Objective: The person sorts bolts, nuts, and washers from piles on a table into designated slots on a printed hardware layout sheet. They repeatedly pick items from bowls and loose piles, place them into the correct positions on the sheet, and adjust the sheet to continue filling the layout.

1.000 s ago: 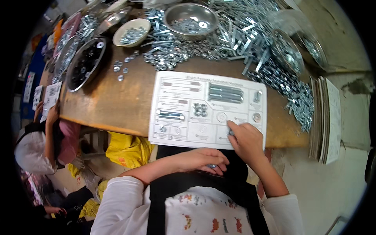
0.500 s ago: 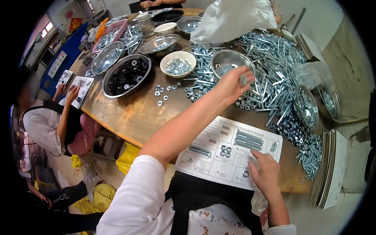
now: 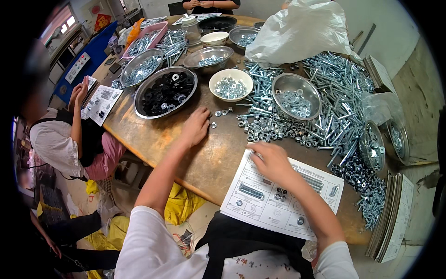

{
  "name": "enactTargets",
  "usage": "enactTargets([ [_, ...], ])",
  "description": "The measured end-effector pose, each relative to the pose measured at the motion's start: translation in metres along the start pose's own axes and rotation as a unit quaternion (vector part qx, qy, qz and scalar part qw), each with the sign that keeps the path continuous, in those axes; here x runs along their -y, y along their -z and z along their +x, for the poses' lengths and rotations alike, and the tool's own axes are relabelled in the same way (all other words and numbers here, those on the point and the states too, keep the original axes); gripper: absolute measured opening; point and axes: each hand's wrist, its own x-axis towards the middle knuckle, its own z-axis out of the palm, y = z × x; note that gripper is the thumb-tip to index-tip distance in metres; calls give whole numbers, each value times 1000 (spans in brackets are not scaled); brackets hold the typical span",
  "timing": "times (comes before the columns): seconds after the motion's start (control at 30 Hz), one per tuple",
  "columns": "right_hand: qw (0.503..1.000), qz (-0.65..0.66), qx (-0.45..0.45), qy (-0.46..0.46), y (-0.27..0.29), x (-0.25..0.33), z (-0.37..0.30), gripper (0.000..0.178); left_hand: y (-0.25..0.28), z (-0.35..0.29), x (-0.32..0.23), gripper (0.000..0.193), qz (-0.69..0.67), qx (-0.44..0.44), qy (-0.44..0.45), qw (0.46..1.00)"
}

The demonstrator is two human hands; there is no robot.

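Observation:
My left hand lies palm down on the wooden table, fingers apart, right beside a few loose nuts below a white bowl of nuts. My right hand hovers over the top edge of a printed parts sheet, just below a heap of silver nuts; its fingers curl downward and I cannot tell if they hold anything. Small parts lie on the sheet's drawn outlines.
A steel bowl of nuts, a large pan of black washers, and a pile of bolts crowd the table. A white plastic bag sits at the back. Another person sits at left with a sheet.
My left hand pulled back from the steel bowl to the table by the loose nuts. My right hand moved up from the sheet's lower part to its top edge.

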Motion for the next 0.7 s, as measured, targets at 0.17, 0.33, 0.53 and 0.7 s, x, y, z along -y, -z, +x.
enactTargets([
  [0.17, 998, -59, -4, 8, -75, -16, 84, 26, 11, -49, -41, 46, -49, 52, -59, 996],
  [0.33, 994, -104, 18, 31, -93, -8, 101, 20, 27, -98, -63, 49, -126, -21, 22, 992],
  [0.53, 997, -60, 44, -29, -81, 0, 81, 19, 32, -94, -60, 39, -99, -102, 64, 988],
  [0.7, 995, -63, 30, -67, -84, 11, 85, 14, 28, -78, -61, 22, -140, -65, 116, 981],
])
